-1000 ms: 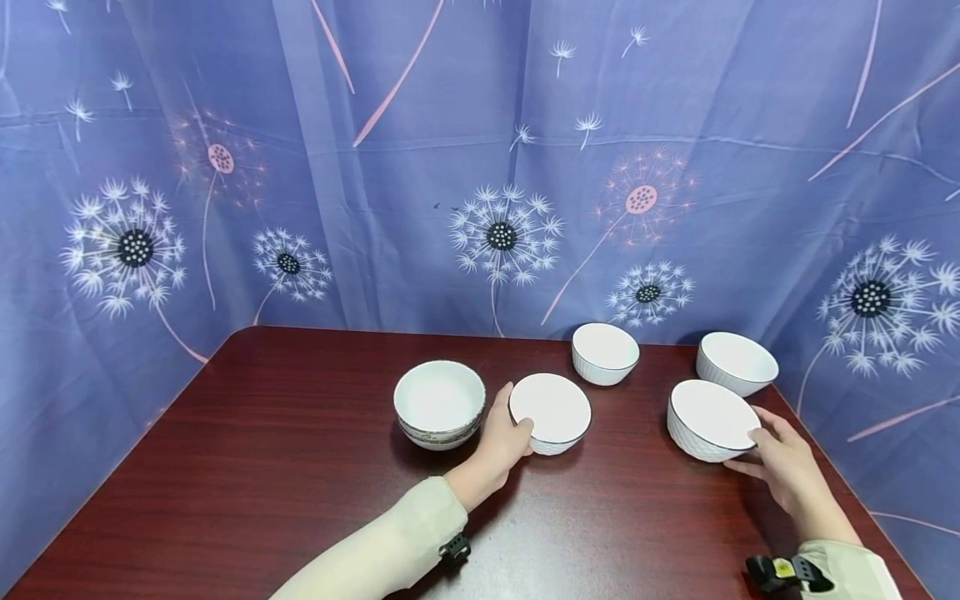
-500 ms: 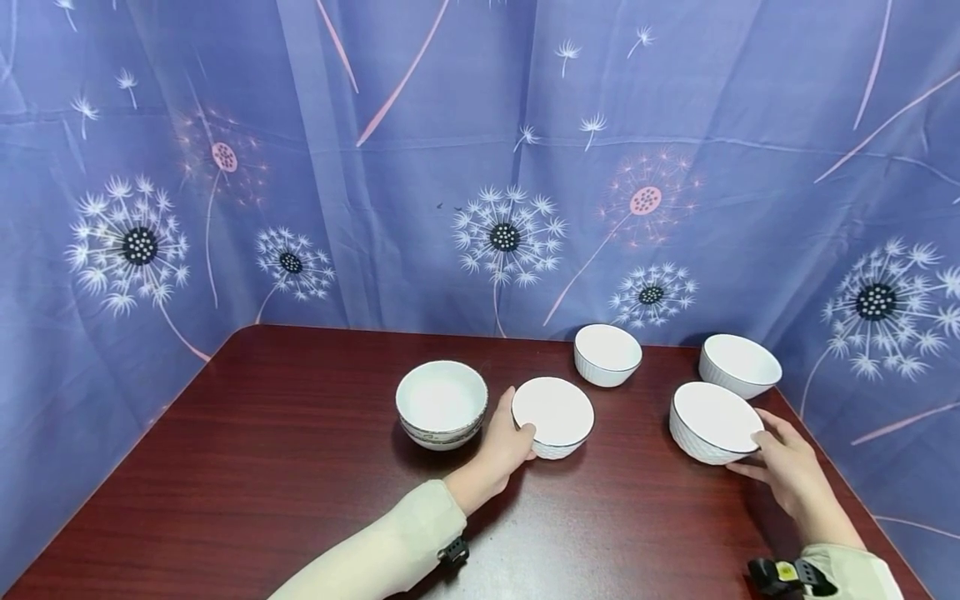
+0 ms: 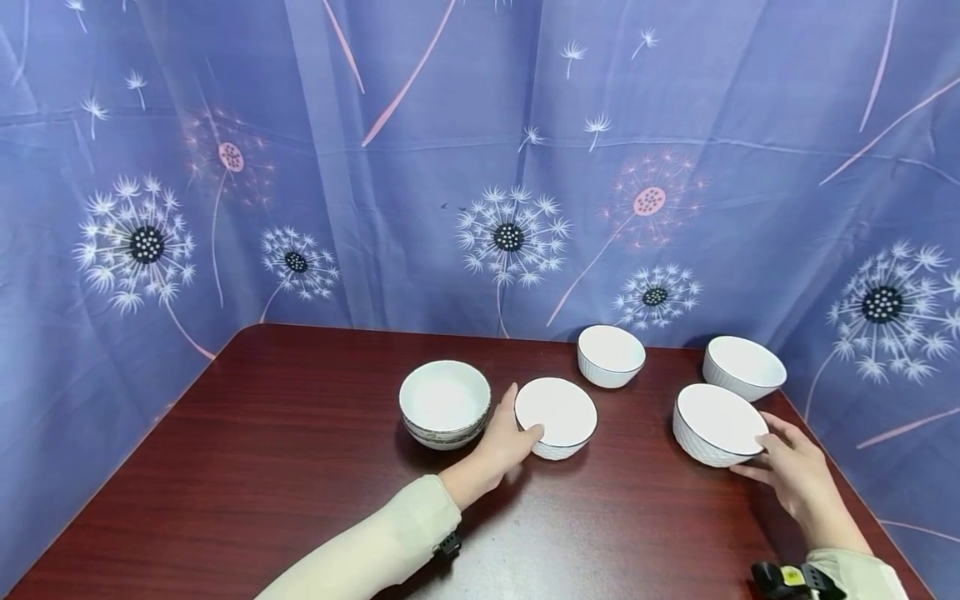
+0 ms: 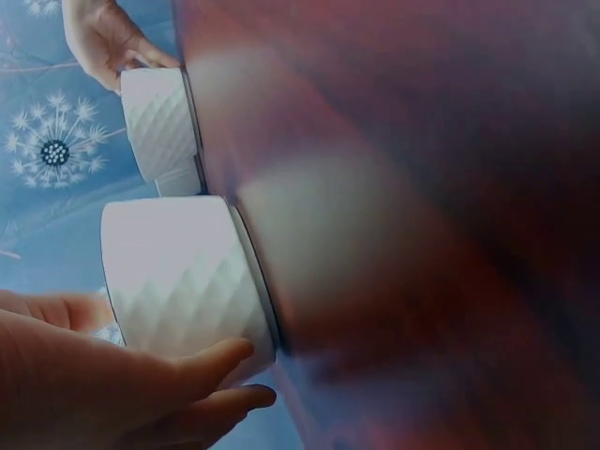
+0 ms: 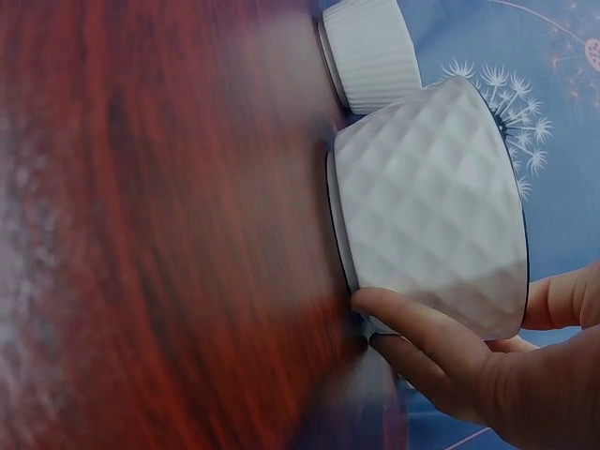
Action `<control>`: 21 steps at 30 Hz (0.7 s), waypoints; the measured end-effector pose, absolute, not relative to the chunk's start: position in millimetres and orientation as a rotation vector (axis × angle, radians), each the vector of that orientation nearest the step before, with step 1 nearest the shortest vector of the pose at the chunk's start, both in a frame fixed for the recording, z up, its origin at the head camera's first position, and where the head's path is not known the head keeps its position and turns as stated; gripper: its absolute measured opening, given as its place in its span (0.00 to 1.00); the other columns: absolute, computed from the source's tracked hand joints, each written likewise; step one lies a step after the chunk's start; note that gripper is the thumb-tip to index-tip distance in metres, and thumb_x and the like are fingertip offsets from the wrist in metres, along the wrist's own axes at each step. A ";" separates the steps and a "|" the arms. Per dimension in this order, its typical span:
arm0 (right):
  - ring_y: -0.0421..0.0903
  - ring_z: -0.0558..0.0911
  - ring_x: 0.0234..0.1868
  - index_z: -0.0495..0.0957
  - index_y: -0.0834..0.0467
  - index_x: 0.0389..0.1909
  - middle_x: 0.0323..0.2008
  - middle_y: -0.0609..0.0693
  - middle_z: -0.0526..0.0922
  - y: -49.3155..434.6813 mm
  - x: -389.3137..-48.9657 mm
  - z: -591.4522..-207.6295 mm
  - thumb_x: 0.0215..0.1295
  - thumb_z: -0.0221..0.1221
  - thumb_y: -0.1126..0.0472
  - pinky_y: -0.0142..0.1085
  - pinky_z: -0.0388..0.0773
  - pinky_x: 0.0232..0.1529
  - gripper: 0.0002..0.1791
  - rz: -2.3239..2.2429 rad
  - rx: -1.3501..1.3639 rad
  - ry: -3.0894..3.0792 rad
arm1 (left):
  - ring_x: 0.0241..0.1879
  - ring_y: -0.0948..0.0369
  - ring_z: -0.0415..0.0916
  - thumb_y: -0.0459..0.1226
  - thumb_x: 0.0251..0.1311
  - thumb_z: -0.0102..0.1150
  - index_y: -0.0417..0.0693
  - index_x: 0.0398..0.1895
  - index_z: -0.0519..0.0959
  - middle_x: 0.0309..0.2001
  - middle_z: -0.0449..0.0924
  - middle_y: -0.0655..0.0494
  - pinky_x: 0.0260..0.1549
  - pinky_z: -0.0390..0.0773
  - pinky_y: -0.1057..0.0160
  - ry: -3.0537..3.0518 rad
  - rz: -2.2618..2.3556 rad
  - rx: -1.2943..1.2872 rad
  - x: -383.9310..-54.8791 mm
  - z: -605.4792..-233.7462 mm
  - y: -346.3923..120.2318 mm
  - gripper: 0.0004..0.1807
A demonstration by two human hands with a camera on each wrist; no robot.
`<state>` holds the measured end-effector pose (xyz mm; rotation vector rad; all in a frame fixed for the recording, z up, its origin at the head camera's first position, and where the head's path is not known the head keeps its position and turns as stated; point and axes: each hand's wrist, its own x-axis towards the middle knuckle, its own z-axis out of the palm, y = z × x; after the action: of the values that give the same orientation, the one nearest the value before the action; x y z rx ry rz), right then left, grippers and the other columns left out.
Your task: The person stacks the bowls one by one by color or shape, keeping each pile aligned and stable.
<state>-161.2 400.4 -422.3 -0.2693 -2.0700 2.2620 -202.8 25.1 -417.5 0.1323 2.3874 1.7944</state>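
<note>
In the head view my left hand [image 3: 498,442] grips a white bowl [image 3: 557,412] with a dark rim line at its left side, the thumb at the rim. The left wrist view shows this bowl's embossed wall [image 4: 183,272] with fingers bent along it. My right hand [image 3: 798,467] holds a second white bowl [image 3: 720,423] on the right, thumb on the rim and fingers low on the side. Its diamond-patterned wall [image 5: 431,206] fills the middle of the right wrist view. Both held bowls stand upright, at or close to the tabletop.
Left of my left hand stand nested patterned bowls [image 3: 444,404]. A ribbed white bowl [image 3: 611,357] sits at the back edge, another white bowl [image 3: 744,367] at the back right corner. The dark red table [image 3: 247,467] meets a blue dandelion curtain [image 3: 405,208].
The whole head view has drifted slightly. My left thumb reaches a little further over the bowl's rim; both hands otherwise stay on the same bowls.
</note>
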 end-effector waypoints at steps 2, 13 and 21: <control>0.39 0.81 0.31 0.63 0.49 0.51 0.35 0.33 0.76 400.1 -160.8 -422.4 0.72 0.41 0.69 0.42 0.83 0.31 0.14 2.268 -0.267 -2.052 | 0.71 0.41 0.47 0.34 0.56 0.64 0.40 0.75 0.48 0.72 0.51 0.34 0.67 0.52 0.43 2.398 1.753 0.167 -205.1 -416.3 23.9 0.47; 0.40 0.82 0.30 0.64 0.51 0.51 0.35 0.34 0.78 396.1 -159.7 -423.4 0.71 0.41 0.70 0.41 0.83 0.29 0.14 2.265 -0.231 -1.997 | 0.70 0.41 0.50 0.38 0.41 0.78 0.42 0.76 0.44 0.72 0.50 0.34 0.65 0.56 0.41 2.373 1.661 0.278 -213.8 -420.8 20.0 0.63; 0.41 0.83 0.30 0.63 0.52 0.52 0.36 0.35 0.78 385.3 -161.5 -414.9 0.71 0.41 0.71 0.40 0.83 0.29 0.15 2.277 -0.157 -1.968 | 0.69 0.45 0.55 0.36 0.39 0.79 0.40 0.76 0.45 0.72 0.54 0.39 0.65 0.56 0.44 2.333 1.707 0.299 -214.9 -422.0 19.5 0.63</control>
<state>-161.5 385.3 -414.9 -0.1567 -1.9676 2.2768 -214.9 19.5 -422.0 0.2986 2.3330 1.7071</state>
